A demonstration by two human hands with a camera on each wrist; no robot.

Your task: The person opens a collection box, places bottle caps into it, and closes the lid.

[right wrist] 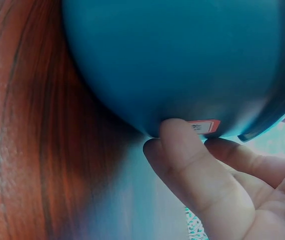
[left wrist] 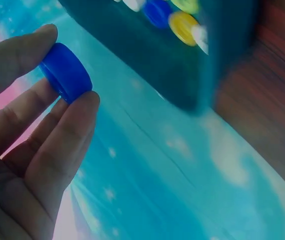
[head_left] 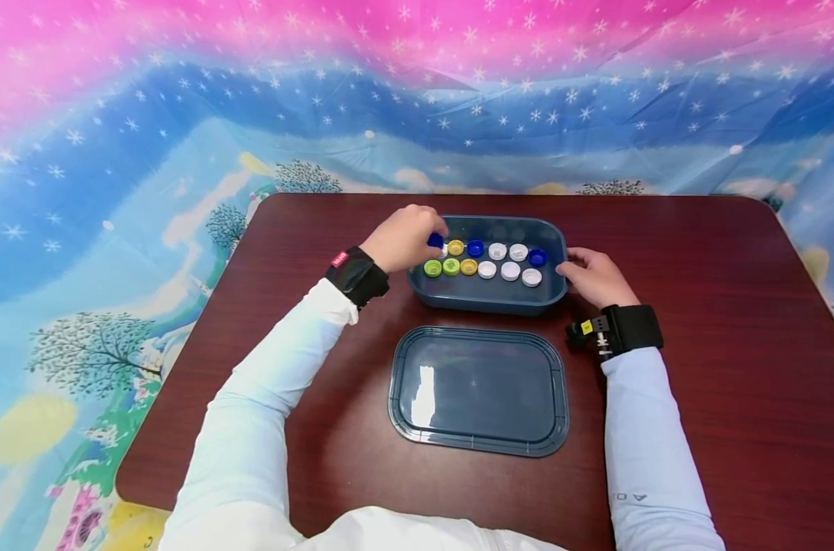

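Observation:
Between the thumb and fingers of my left hand point(head_left: 405, 236) is a blue bottle cap point(left wrist: 67, 72), pinched by its edge. The hand is over the left end of a dark blue-grey plastic box point(head_left: 482, 300). Two rows of caps lie on the box's floor: green caps point(head_left: 433, 268) at the left, yellow caps point(head_left: 468, 266), white caps point(head_left: 509, 271) and blue caps point(head_left: 537, 256). My right hand point(head_left: 599, 277) grips the box's right end, thumb at the rim and fingertips against the outer wall, beside a small red-edged label point(right wrist: 205, 126).
A flat dark lid point(head_left: 486, 390) lies on the brown table point(head_left: 720, 367), between the box and my body. Behind the table's far edge hangs a patterned cloth point(head_left: 417, 115), which also runs down the left side.

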